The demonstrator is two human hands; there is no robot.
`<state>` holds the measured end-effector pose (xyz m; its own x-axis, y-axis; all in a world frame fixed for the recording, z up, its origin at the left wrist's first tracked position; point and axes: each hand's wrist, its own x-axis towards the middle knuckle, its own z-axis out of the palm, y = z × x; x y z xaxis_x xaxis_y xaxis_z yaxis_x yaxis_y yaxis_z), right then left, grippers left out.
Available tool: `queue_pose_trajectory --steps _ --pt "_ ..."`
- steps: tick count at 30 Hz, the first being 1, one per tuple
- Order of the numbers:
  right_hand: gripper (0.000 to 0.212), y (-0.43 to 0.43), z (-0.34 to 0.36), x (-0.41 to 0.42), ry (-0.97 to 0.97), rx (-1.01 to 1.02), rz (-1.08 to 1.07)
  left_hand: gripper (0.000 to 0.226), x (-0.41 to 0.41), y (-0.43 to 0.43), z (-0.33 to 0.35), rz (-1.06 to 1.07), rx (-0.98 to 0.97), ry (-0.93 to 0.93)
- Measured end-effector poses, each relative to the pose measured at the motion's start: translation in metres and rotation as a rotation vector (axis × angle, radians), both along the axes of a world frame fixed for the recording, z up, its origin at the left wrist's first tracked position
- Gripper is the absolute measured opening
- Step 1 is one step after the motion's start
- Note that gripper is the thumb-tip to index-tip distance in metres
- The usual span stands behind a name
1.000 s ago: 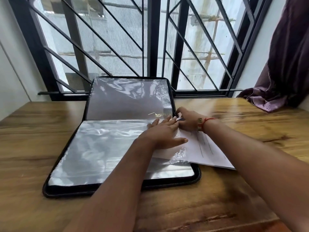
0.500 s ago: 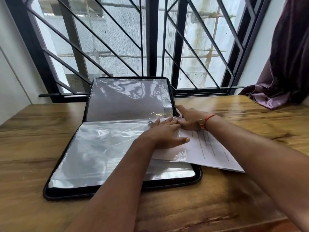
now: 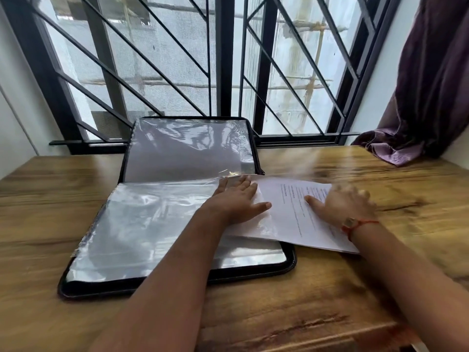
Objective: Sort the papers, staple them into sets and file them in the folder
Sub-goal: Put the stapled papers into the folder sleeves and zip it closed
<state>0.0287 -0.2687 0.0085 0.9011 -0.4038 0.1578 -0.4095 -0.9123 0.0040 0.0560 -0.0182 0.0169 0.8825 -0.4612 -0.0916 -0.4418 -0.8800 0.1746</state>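
A black folder (image 3: 289, 265) with clear plastic sleeves lies open on the wooden table, its upper half propped against the window. A white printed paper set (image 3: 286, 214) sticks out of the right edge of the lower sleeve (image 3: 142, 224), partly inside it. My left hand (image 3: 236, 201) lies flat, fingers spread, on the sleeve over the paper's left part. My right hand (image 3: 345, 204) rests flat and blurred on the paper's right part, outside the folder. A red thread band circles my right wrist.
The wooden table (image 3: 380, 288) runs to a barred window (image 3: 228, 72) at the back. A purple curtain (image 3: 418, 110) hangs at the right and pools on the table's far right corner. A white wall stands at the left.
My right hand has slid from the folder's spine area rightward onto the outer part of the paper. More of the paper now shows outside the sleeve. The left hand stays put.
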Motion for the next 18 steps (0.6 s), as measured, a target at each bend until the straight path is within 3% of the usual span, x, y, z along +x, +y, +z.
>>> queue_pose_trajectory --steps 3,12,18 --pt "0.089 -0.013 -0.005 -0.012 0.031 0.084 -0.023 0.082 -0.001 -0.002 -0.001 -0.010 -0.013 0.032" --pt "0.070 -0.022 -0.001 -0.001 -0.079 0.411 0.225 0.083 -0.011 -0.002 0.016 -0.018 -0.017 0.062" --pt "0.052 -0.022 0.007 0.002 -0.087 0.593 0.326 0.074 -0.007 0.001 0.017 -0.005 -0.139 -0.135"
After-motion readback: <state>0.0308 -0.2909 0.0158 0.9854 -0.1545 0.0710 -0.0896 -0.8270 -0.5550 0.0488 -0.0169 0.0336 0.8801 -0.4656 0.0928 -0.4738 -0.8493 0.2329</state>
